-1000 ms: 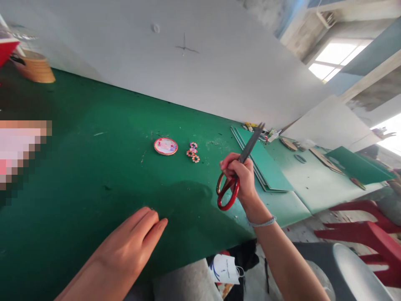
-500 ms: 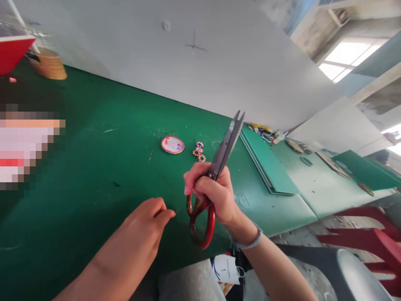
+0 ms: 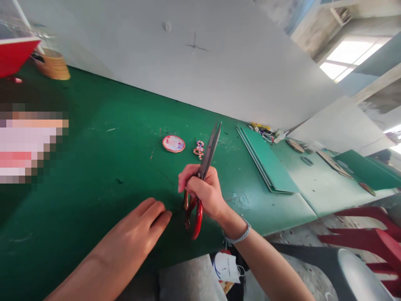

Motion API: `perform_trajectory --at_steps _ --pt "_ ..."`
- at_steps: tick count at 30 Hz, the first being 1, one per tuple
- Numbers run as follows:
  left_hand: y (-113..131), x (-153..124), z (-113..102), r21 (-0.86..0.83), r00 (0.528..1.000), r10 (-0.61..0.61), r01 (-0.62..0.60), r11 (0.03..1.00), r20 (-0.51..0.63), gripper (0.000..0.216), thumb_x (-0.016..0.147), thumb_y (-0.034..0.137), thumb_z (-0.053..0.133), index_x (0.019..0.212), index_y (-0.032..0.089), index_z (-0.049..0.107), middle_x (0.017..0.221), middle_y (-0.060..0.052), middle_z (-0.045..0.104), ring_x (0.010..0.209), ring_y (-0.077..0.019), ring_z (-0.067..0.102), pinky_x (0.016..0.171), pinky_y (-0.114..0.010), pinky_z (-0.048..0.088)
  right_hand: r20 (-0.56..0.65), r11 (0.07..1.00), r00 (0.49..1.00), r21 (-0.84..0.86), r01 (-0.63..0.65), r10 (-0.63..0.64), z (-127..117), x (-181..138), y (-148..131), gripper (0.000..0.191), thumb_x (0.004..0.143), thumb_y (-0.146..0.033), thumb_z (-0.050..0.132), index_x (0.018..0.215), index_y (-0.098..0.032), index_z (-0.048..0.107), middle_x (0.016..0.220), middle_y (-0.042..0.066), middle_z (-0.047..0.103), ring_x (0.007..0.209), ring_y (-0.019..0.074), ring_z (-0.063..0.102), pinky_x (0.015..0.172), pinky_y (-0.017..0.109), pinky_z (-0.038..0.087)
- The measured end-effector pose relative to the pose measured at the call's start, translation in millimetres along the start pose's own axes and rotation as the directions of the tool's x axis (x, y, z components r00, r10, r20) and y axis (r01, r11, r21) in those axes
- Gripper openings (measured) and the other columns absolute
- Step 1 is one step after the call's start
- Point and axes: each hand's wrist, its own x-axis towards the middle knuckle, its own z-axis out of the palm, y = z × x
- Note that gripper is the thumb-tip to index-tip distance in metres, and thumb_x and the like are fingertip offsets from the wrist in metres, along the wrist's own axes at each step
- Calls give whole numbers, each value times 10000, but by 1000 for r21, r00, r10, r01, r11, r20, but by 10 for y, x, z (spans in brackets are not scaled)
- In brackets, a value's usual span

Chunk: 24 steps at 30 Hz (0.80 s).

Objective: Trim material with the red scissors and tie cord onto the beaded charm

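My right hand [image 3: 205,192] is wrapped around a large pair of scissors [image 3: 202,175] with red handles, gripping just above the handles. The dark blades are closed and point up and away from me. My left hand [image 3: 140,232] lies flat on the green table [image 3: 94,167], fingers together and stretched toward the scissors' handles, a short gap away. Beyond the blades lie a small round pink-patterned disc [image 3: 173,143] and a little cluster of beaded rings [image 3: 199,149].
A stack of light green sheets [image 3: 266,161] lies to the right, with small tools and cutouts behind it. A woven basket [image 3: 53,65] and a red container [image 3: 15,52] stand far left. Red plastic chairs [image 3: 366,234] are at the right, off the table's edge.
My right hand has carried the scissors leftward and nearer to me, ending close to my left hand. The left hand has stayed flat in nearly the same spot.
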Motion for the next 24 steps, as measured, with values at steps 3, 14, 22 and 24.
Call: perform_trajectory --at_steps 3,14,22,24 --pt "5 4 -24 48 999 -5 7 999 -37 494 702 -113 338 797 149 745 844 -59 690 865 -197 607 866 -311 502 -4 1000 1000 24 6 -5 -9 10 24 207 671 -81 481 556 -172 627 484 -40 446 472 89 364 475 253 255" --pt "47 -14 -33 59 999 2 1 998 -48 453 688 -100 391 856 137 740 866 -63 677 897 -207 579 884 -318 479 -57 996 998 92 4 2 -73 -8 -125 196 654 -79 473 566 -174 621 417 -59 353 415 88 302 419 249 194" --pt "58 -26 -14 51 998 -26 30 998 -63 456 718 -115 387 807 155 743 836 -54 672 853 -190 581 880 -296 468 39 999 998 -31 -41 43 140 -16 -97 193 654 -99 476 535 -175 606 484 -42 450 454 79 352 456 241 267" --pt "47 -37 -24 48 997 -23 26 999 -73 476 720 -124 374 820 149 751 856 -55 685 861 -189 585 897 -295 464 33 997 997 -43 -68 69 153 -15 -53 190 659 -114 470 542 -176 606 471 -50 422 450 79 336 457 241 263"
